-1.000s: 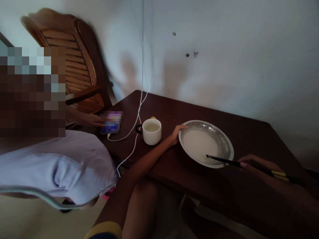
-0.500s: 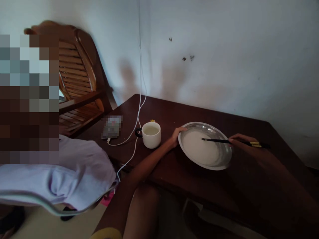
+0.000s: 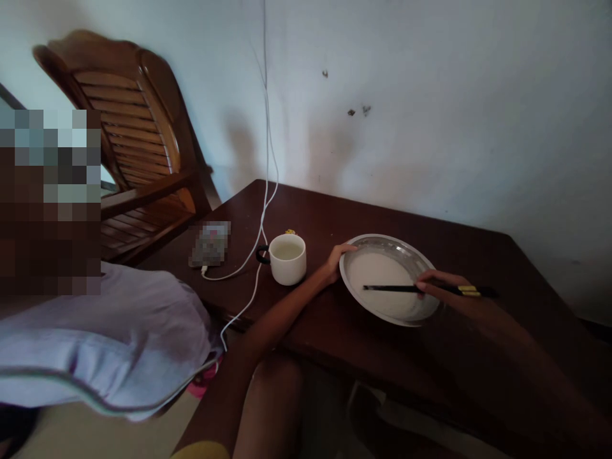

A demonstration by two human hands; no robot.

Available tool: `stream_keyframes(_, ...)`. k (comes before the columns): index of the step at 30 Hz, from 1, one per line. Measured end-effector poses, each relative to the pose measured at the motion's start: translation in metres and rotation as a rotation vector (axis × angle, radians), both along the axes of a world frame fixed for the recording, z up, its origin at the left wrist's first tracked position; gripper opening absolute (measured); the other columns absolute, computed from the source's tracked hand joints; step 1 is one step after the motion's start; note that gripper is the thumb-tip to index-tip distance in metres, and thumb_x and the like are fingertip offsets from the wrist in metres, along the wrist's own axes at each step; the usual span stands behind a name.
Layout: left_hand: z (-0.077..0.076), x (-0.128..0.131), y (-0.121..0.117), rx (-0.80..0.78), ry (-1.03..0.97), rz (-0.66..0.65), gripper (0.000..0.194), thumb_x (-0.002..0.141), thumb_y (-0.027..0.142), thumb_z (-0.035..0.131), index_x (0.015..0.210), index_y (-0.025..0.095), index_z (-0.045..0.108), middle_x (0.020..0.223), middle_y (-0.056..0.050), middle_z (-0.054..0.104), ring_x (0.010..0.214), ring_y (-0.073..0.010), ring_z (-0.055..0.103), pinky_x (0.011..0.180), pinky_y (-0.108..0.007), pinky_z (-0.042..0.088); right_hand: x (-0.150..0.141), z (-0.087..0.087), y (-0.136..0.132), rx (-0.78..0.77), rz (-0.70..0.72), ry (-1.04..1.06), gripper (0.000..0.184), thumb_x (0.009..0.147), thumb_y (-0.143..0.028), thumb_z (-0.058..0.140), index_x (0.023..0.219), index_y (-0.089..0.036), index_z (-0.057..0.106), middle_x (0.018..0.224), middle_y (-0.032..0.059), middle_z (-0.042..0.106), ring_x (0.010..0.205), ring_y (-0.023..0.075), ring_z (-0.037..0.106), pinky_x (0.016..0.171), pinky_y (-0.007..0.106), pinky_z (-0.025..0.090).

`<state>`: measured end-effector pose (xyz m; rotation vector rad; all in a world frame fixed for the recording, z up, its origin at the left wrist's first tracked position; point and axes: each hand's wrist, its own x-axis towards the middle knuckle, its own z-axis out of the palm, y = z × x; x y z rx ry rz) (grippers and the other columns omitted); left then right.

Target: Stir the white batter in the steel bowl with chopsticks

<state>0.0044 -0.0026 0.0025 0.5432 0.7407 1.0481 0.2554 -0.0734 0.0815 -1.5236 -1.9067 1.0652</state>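
A wide metal bowl (image 3: 428, 260) stands on the dark wooden table, tipped a little in view. Inside it lies a pale, whitish, smooth mixture (image 3: 377, 271). My left hand (image 3: 338, 261) grips the bowl's left rim, thumb or fingers over the edge. Black chopsticks (image 3: 392, 289) with gold bands near the back end are held in my right hand (image 3: 440, 287), above the bowl's right rim. Their tips reach into the mixture near its middle left. Whether there is one stick or a pair pressed together is hard to see. Left of the bowl stands a white mug (image 3: 287, 262) with a black handle, holding pale liquid.
A blurred-out device (image 3: 210, 243) on a white charging cable (image 3: 239, 261) lies on the table's left part. A small yellow thing (image 3: 290, 232) sits behind the mug. At left a person in a light garment (image 3: 143, 325) sits by a wooden chair (image 3: 129, 121). The wall (image 3: 430, 95) borders the table (image 3: 325, 331).
My right hand has moved left and slightly down over the bowl, and the chopstick tips have shifted left through the mixture. My left hand stays on the rim.
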Motion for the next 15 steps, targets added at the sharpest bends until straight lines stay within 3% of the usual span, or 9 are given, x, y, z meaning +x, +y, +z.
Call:
stream_keyframes(3, -0.002, -0.001, 0.0, -0.009, 0.018, -0.014, 0.026, 0.07, 0.02, 0.06, 0.09, 0.012, 0.075, 0.069, -0.007, 0.073, 0.066, -0.0208, 0.063, 0.077, -0.033, 0.048, -0.007, -0.009, 0.034, 0.076, -0.046, 0.066, 0.054, 0.065, -0.076, 0.07, 0.071, -0.022, 0.069, 0.076, 0.0046, 0.069, 0.083, 0.0233, 0.06, 0.076, 0.033, 0.045)
stream_keyframes(6, -0.003, -0.001, 0.0, -0.005, 0.006, -0.03, 0.027, 0.071, 0.02, 0.06, 0.092, 0.012, 0.075, 0.073, -0.008, 0.074, 0.069, -0.0217, 0.064, 0.079, -0.034, 0.048, 0.011, -0.013, 0.05, 0.11, -0.137, 0.077, 0.055, 0.059, -0.076, 0.073, 0.07, -0.022, 0.069, 0.074, 0.004, 0.068, 0.079, 0.0224, 0.059, 0.073, 0.033, 0.044)
stream_keyframes(11, -0.003, 0.0, 0.001, 0.0, -0.005, -0.029, 0.029, 0.073, 0.02, 0.058, 0.094, 0.01, 0.076, 0.073, -0.009, 0.074, 0.07, -0.0217, 0.064, 0.081, -0.035, 0.048, 0.06, -0.002, 0.016, 0.038, -0.317, 0.026, 0.048, 0.055, -0.069, 0.079, 0.067, -0.024, 0.068, 0.067, 0.0046, 0.065, 0.063, 0.0196, 0.055, 0.056, 0.031, 0.039)
stream_keyframes(15, -0.001, 0.001, 0.001, 0.017, -0.01, -0.014, 0.027, 0.073, 0.018, 0.058, 0.093, 0.011, 0.075, 0.07, -0.007, 0.073, 0.066, -0.0199, 0.063, 0.08, -0.034, 0.048, 0.068, 0.005, -0.018, -0.1, -0.329, 0.013, 0.045, 0.05, -0.065, 0.083, 0.064, -0.024, 0.07, 0.06, 0.0059, 0.063, 0.058, 0.0186, 0.054, 0.05, 0.029, 0.036)
